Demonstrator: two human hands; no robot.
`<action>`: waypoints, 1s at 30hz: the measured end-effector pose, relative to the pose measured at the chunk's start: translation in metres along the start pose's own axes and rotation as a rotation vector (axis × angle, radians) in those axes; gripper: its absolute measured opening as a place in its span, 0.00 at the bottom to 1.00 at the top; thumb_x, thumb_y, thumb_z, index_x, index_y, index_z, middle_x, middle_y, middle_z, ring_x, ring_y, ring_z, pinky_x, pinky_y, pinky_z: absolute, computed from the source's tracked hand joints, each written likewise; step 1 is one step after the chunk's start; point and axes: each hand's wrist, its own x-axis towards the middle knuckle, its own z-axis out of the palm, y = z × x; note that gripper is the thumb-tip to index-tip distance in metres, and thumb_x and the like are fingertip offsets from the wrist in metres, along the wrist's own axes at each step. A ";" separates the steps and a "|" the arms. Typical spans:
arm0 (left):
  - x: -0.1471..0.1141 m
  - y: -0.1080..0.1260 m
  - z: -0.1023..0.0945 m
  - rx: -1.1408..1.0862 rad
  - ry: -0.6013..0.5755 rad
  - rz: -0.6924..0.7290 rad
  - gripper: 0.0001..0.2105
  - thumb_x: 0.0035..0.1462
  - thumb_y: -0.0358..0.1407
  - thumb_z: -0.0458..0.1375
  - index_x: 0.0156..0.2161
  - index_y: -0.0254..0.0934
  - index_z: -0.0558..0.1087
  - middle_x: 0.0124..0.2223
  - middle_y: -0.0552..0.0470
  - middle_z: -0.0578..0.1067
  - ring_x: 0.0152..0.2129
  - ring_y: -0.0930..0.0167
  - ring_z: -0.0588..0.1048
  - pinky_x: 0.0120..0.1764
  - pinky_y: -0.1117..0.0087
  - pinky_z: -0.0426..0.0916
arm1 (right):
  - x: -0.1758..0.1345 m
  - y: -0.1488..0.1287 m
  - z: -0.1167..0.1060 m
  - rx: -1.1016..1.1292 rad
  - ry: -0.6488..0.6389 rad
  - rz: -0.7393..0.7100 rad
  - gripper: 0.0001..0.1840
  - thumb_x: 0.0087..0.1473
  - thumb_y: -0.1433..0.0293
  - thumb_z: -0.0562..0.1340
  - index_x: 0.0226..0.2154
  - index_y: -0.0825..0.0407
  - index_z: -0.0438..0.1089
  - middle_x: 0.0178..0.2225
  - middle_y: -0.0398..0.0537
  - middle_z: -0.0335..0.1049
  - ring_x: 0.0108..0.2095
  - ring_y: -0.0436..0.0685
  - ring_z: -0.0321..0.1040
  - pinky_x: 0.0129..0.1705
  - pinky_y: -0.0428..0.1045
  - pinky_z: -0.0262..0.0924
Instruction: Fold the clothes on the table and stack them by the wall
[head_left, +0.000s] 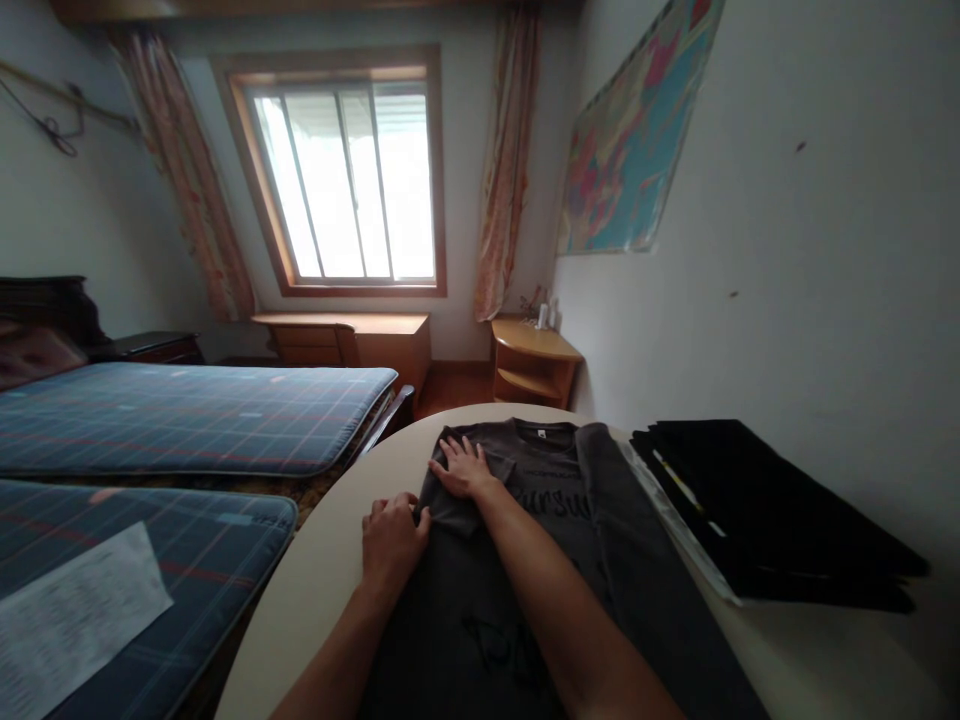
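A dark grey shirt (pixel 555 560) with black lettering lies on a round pale table (pixel 330 590), its collar toward the far edge. One sleeve is folded inward over the right side of the chest. My right hand (pixel 461 467) rests flat with spread fingers on the upper left shoulder area. Lower and to the left, my left hand (pixel 394 535) has its fingers curled and pinches the shirt's left edge near the sleeve. My right forearm covers part of the lettering.
A stack of black folded cloth (pixel 780 510) lies on the table's right, against the wall. Plaid mattresses (pixel 195 410) stand to the left, the nearer with a printed sheet (pixel 90 620) on it. A desk (pixel 375 335) and a corner shelf (pixel 536 345) stand beyond.
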 end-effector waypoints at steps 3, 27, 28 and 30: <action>0.001 0.002 0.000 -0.060 -0.020 0.000 0.08 0.61 0.36 0.58 0.43 0.36 0.75 0.39 0.44 0.79 0.44 0.59 0.74 0.44 0.62 0.65 | -0.010 -0.003 -0.004 0.029 0.087 -0.010 0.31 0.65 0.54 0.48 0.64 0.52 0.60 0.68 0.53 0.52 0.68 0.63 0.43 0.67 0.59 0.35; -0.020 0.103 -0.030 -0.705 -0.066 0.457 0.11 0.49 0.21 0.52 0.33 0.40 0.70 0.39 0.52 0.74 0.38 0.68 0.74 0.46 0.67 0.69 | -0.041 0.048 -0.070 0.377 0.249 0.103 0.45 0.46 0.81 0.53 0.68 0.51 0.53 0.63 0.47 0.63 0.61 0.55 0.61 0.63 0.47 0.53; -0.022 0.112 -0.029 -0.728 -0.077 0.468 0.11 0.49 0.21 0.52 0.33 0.40 0.70 0.41 0.52 0.74 0.40 0.68 0.74 0.47 0.66 0.69 | -0.045 0.057 -0.075 0.371 0.267 0.110 0.45 0.46 0.82 0.53 0.68 0.51 0.53 0.63 0.46 0.63 0.61 0.55 0.61 0.63 0.47 0.52; -0.030 0.129 -0.024 -0.760 -0.131 0.495 0.12 0.49 0.21 0.53 0.35 0.40 0.70 0.46 0.50 0.74 0.45 0.66 0.74 0.50 0.64 0.68 | -0.054 0.076 -0.082 0.355 0.296 0.135 0.45 0.46 0.82 0.53 0.68 0.50 0.53 0.62 0.46 0.64 0.61 0.54 0.61 0.64 0.48 0.51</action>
